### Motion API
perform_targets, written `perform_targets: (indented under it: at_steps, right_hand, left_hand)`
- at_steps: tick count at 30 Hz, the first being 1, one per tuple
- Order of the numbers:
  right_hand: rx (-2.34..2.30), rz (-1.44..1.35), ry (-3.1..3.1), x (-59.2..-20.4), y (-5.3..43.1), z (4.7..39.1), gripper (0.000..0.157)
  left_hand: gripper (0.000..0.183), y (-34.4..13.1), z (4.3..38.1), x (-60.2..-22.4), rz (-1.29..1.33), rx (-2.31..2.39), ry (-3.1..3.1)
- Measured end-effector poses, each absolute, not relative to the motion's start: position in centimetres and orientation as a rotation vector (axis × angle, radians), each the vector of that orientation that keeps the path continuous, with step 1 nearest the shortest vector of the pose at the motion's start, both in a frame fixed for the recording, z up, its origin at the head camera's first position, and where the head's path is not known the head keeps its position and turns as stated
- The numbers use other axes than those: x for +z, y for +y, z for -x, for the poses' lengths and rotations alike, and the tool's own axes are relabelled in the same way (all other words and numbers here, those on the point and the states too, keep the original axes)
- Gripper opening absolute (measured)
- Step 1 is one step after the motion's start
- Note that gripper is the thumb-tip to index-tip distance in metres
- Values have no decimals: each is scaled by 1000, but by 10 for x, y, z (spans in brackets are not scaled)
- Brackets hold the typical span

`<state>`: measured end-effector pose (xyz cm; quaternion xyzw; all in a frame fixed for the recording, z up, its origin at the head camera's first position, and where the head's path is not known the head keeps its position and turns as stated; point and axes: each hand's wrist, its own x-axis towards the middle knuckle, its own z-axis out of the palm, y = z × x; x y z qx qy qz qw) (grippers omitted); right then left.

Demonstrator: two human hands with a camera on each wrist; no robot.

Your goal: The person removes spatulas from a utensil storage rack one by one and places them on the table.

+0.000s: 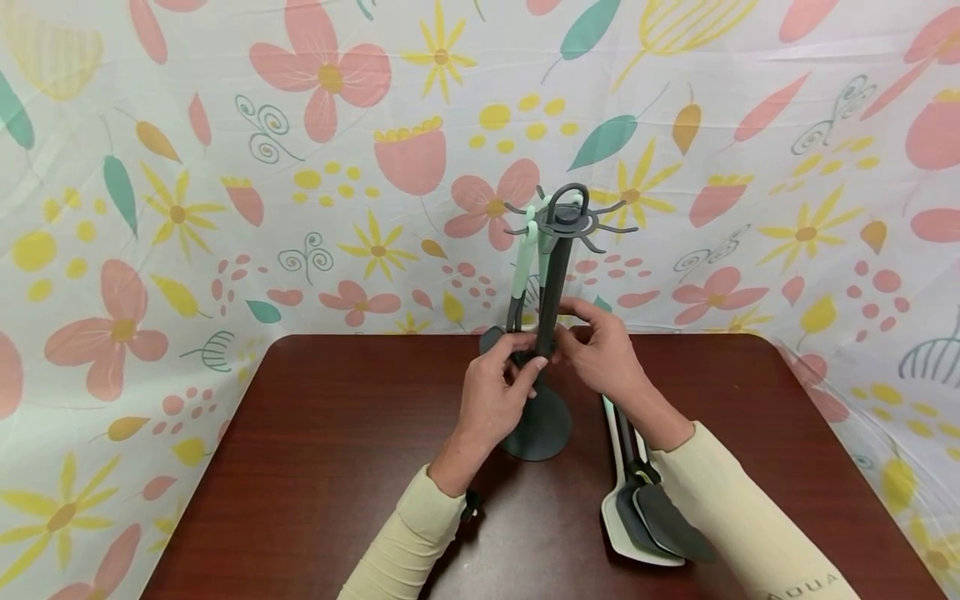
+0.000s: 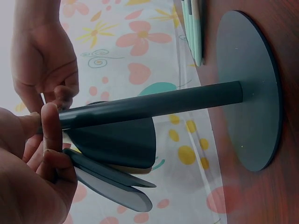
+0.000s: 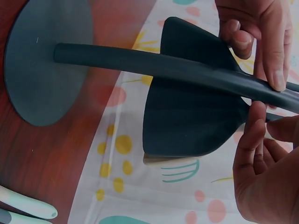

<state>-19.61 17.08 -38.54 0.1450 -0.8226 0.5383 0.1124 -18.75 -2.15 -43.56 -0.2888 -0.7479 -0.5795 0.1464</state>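
A dark utensil stand (image 1: 555, 292) with a round base and hooked top rises from the table, tilted. My left hand (image 1: 495, 392) grips its pole, thumb across the front in the right wrist view. Behind the pole, my right hand (image 1: 603, 350) pinches the thin neck of a dark turner (image 3: 196, 121), whose broad blade lies behind the pole. Utensils with mint handles (image 1: 527, 258) hang from the hooks on the left side. Their heads, including a flat dark one (image 2: 121, 172), show below my left hand in the left wrist view.
Beside my right forearm lies a stack of utensils (image 1: 637, 517) with pale and grey heads, handles pointing away. The brown table (image 1: 337, 467) ends at a flowered cloth (image 1: 337, 208). A small black object (image 1: 470, 505) shows by my left sleeve.
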Motion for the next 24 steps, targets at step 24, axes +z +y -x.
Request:
perform_targets:
  at_steps: [24]
  right_hand:
    - [1612,-369,-2395,-385,168,202,24]
  left_hand:
    - [31,-22,189,-436,843,-1676,-2141]
